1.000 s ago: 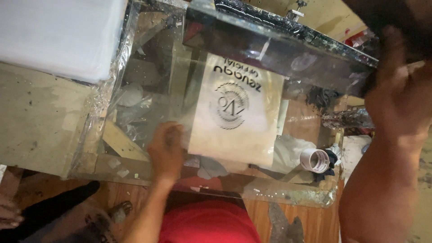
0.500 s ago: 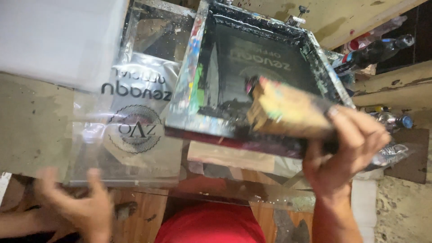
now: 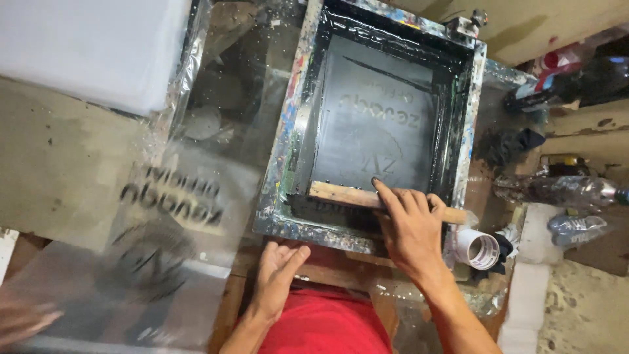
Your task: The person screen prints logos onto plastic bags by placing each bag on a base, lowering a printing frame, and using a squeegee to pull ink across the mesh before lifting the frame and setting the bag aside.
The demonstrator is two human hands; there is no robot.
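Note:
A paint-spattered screen-printing frame [image 3: 286,137] lies flat on the glass table, its dark mesh [image 3: 373,118] showing a faint mirrored design. A wooden-handled squeegee [image 3: 341,194] rests across the near end of the mesh. My right hand [image 3: 413,226] lies over its handle, fingers curled on the wood. My left hand [image 3: 280,267] is just below the frame's near edge, fingers spread and holding nothing. A clear plastic sheet [image 3: 173,216] with a dark printed design lies blurred to the left of the frame.
A stack of white sheets [image 3: 85,46] sits at the far left. Another person's blurred hand [image 3: 23,321] is at the lower left by the printed sheet. A white tube [image 3: 481,249], plastic bottles [image 3: 557,190] and dark rags crowd the right side.
The frame has come down flat. My right hand went from the frame's edge onto the squeegee. My left hand came back to the frame, and the printed sheet slid away to the left.

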